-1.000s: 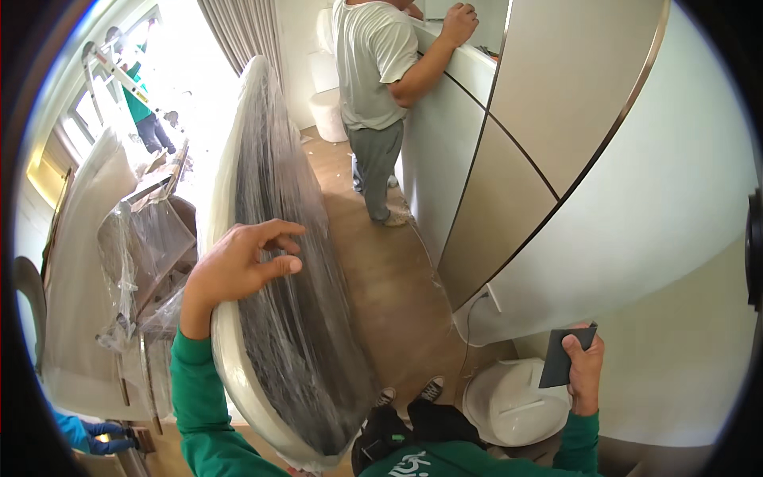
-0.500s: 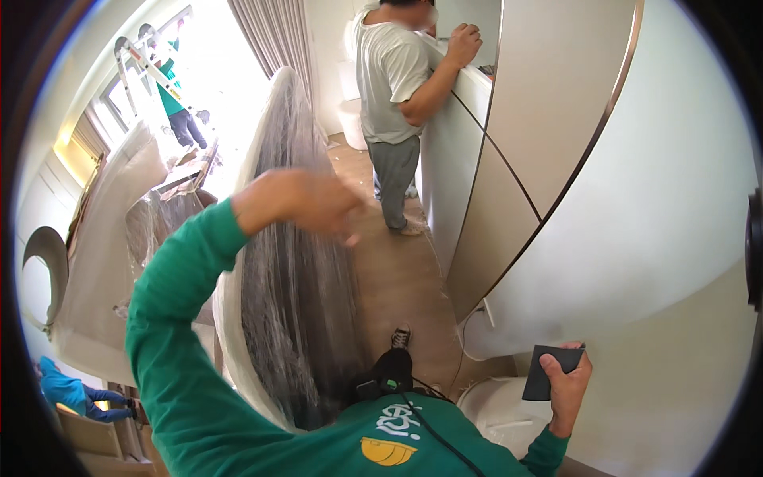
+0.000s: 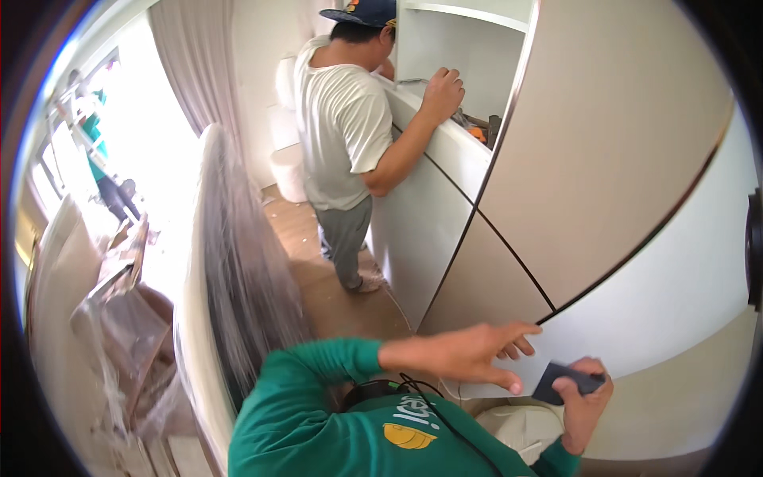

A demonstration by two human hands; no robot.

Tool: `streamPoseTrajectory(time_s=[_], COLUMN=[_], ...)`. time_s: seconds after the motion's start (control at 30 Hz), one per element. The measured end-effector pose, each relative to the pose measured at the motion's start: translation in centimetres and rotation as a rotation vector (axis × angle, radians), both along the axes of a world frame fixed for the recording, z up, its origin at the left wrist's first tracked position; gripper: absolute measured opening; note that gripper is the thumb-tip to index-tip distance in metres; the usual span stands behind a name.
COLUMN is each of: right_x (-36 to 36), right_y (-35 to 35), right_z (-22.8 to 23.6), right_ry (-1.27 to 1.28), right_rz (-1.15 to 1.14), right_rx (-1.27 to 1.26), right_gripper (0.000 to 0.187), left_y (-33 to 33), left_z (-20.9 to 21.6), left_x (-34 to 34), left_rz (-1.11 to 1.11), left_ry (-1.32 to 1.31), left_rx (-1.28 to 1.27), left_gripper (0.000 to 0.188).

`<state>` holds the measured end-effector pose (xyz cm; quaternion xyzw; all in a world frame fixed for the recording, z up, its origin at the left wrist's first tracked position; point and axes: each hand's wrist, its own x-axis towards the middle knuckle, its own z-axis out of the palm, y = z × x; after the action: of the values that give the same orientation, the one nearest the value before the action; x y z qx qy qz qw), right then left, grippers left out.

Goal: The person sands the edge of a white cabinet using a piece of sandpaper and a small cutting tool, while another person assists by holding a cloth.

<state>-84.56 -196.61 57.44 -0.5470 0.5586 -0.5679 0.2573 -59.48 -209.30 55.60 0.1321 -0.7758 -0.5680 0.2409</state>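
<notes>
My right hand [image 3: 584, 401] grips a flat dark grey sheet [image 3: 552, 383] that looks like sandpaper, with the thumb pressed on its face. Reaching across my body from the left, my left hand [image 3: 469, 354] has its fingers apart and holds nothing. Its fingertips are a short way left of the sheet, near the lower edge of the beige cabinet panel [image 3: 596, 159]. Whether they touch the panel I cannot tell. A smooth white curved surface [image 3: 675, 278] rises beside my right hand.
A co-worker in a white shirt [image 3: 346, 119] stands ahead, arms on a white counter [image 3: 469, 151] with tools in the niche. Plastic-wrapped furniture [image 3: 238, 262] stands at left. Another person [image 3: 99, 151] works by the bright window. A pale round item [image 3: 517, 429] is below my right hand.
My left hand has swung right and down from the wrapped furniture toward the sheet. The sheet in my right hand has tilted. The view has shifted, bringing the co-worker lower and further left.
</notes>
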Motion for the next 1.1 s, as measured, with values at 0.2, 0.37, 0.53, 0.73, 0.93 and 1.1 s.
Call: streamPoseTrajectory(time_s=[0.2,0.37,0.53,0.73,0.93,1.1], right_x=[10.3,14.1,15.3,15.0,15.8,18.6], right_y=[-8.4,-11.8,-17.1,-21.0,-21.6,-22.7], right_z=[-2.9,-1.4,-2.0,-3.5,-2.7,-3.8], right_ry=[-0.385,-0.356,-0.199,0.142,0.057,0.323], right_rz=[-0.097,0.003,0.045,0.261,0.104,-0.356], right_rx=[-0.192,-0.018,0.019,0.008,0.331,-0.004], right_gripper=[0.043,0.035,0.016,0.028,0.039,0.039], left_y=[-4.2,-9.9,-13.6,-14.6,-18.3,-22.4], left_z=[-5.1,-4.6,-4.7,-4.3,-4.8,-5.0], left_x=[2.4,6.5,8.1,8.5,9.0,9.7], left_rz=[0.062,0.276,0.387,0.3,0.22,0.124], left_ry=[0.281,0.412,0.191,0.332,0.144,0.23], left_rx=[0.353,0.281,-0.13,0.128,0.383,0.201], left_gripper=[0.04,0.028,0.048,0.064,0.043,0.038])
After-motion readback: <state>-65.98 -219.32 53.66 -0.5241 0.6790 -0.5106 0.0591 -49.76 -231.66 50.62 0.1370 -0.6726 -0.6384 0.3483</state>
